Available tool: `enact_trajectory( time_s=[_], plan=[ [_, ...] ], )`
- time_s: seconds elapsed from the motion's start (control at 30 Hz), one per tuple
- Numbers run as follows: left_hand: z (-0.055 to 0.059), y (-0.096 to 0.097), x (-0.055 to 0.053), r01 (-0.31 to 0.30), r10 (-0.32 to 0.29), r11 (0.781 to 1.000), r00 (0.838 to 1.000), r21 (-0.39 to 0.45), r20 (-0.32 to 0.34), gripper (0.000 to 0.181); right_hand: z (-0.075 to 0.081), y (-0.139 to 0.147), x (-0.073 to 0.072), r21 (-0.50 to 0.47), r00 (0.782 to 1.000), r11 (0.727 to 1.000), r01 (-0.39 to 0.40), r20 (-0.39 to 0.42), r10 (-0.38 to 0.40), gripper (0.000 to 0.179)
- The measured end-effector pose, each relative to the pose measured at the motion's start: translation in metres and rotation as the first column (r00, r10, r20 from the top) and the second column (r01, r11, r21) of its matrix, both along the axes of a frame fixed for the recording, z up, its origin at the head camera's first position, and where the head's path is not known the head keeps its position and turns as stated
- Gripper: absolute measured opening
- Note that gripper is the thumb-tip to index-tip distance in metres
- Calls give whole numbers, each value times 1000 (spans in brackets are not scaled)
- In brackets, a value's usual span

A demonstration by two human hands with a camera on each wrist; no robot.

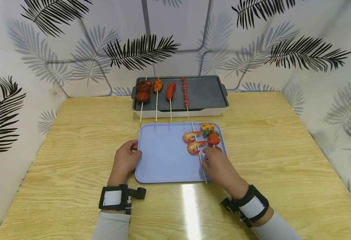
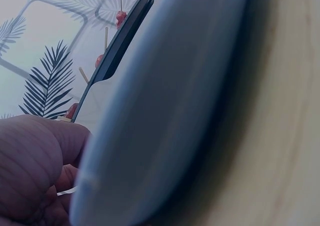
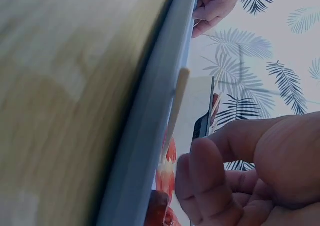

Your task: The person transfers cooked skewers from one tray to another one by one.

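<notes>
My left hand (image 1: 126, 157) grips the left rim of a light blue tray (image 1: 160, 156), thumb over the edge; in the left wrist view the tray's side (image 2: 165, 100) fills the middle. On the tray's right side lies a shrimp skewer (image 1: 193, 146) with two shrimp, its bare stick (image 3: 175, 110) reaching past the near rim. Beside it is a mixed skewer (image 1: 214, 138) with yellow, green and red pieces, partly hidden by my right hand (image 1: 219, 168). That hand hovers low over the tray's near right corner, fingers (image 3: 205, 181) loosely curled with nothing visible between them.
Behind the tray stands a dark grill plate (image 1: 207, 93) on a white base. It bears a skewer of round brown pieces (image 1: 143, 91), an orange-brown skewer (image 1: 157, 85), a sausage skewer (image 1: 170, 91) and a skewer of small red pieces (image 1: 185, 93). A leaf-patterned cloth (image 1: 175, 60) hangs behind the wooden table (image 1: 268, 140).
</notes>
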State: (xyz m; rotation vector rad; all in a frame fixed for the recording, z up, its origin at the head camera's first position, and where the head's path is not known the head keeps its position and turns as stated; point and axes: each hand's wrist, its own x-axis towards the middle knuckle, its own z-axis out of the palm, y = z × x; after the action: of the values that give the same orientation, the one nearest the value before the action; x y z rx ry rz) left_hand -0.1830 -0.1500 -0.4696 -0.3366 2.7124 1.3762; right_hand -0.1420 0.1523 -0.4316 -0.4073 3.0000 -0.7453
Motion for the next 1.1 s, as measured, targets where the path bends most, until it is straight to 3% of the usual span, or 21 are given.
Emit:
enact_trajectory(
  time_s=[0.2, 0.4, 0.7, 0.9, 1.1],
  plan=[
    [1, 0, 1, 4, -4, 1000, 1000, 2, -2, 44, 1, 1, -1, 52, 992, 998, 19, -127, -13, 39],
    [1, 1, 1, 6, -6, 1000, 1000, 2, 0, 44, 2, 5, -4, 77, 971, 996, -54, -229, 70, 54],
    [2, 1, 1, 7, -7, 1000, 1000, 4, -8, 45, 5, 9, -12, 160, 954, 980, -122, -254, 160, 75],
    [3, 1, 1, 3, -3, 1000, 1000, 15, -8, 45, 7, 12, -23, 207, 943, 970, -127, -278, 182, 77],
    [0, 0, 2, 2, -2, 1000, 1000, 19, -8, 44, 10, 15, -34, 182, 963, 978, -97, -230, 138, 75]
  ],
)
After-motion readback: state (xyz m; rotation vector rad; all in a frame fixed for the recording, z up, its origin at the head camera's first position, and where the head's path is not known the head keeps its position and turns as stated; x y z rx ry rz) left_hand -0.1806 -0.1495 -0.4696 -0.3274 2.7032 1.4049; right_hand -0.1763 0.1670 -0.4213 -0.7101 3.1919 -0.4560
